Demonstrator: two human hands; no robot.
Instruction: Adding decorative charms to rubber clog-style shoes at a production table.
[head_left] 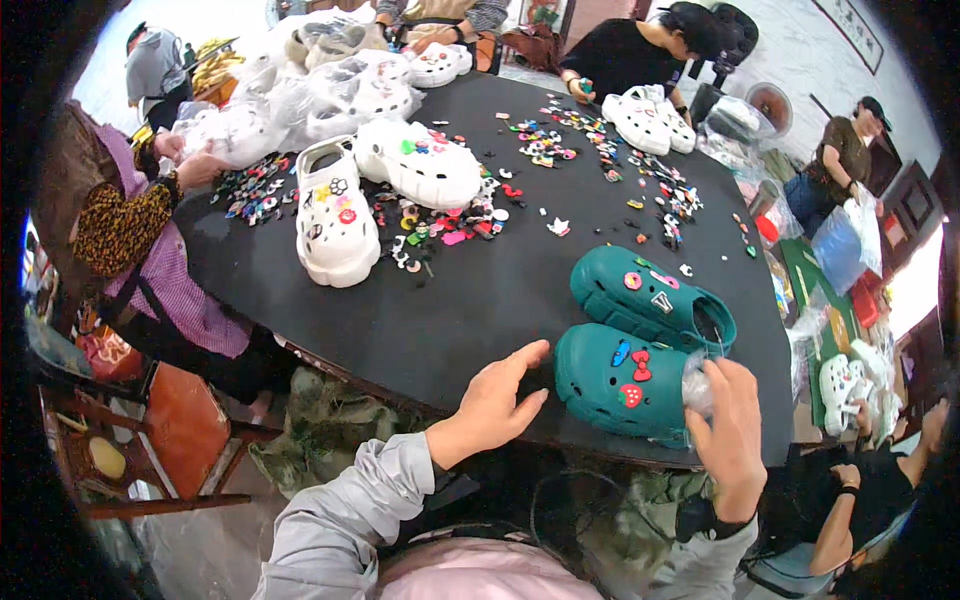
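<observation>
Two dark green foam clogs lie side by side near the table's front edge. On the near green clog [590, 385] are a blue charm [621, 352], a red bow charm [641, 365] and a strawberry charm [630, 396]. The far green clog [620, 282] carries pink round charms and a white-edged one. My right hand [732, 425] is closed around the near clog's heel, where crumpled clear plastic [697, 384] shows in the opening. Just left of that clog's toe, my left hand [492, 405] is held with fingers apart, holding nothing.
White clogs with charms [338, 225] stand farther left on the black table [480, 290]. Loose charms [450, 225] are scattered across the middle and far side. Bagged white clogs [350, 90] pile up at the back left. Several people work around the table; a wooden chair [185, 430] stands lower left.
</observation>
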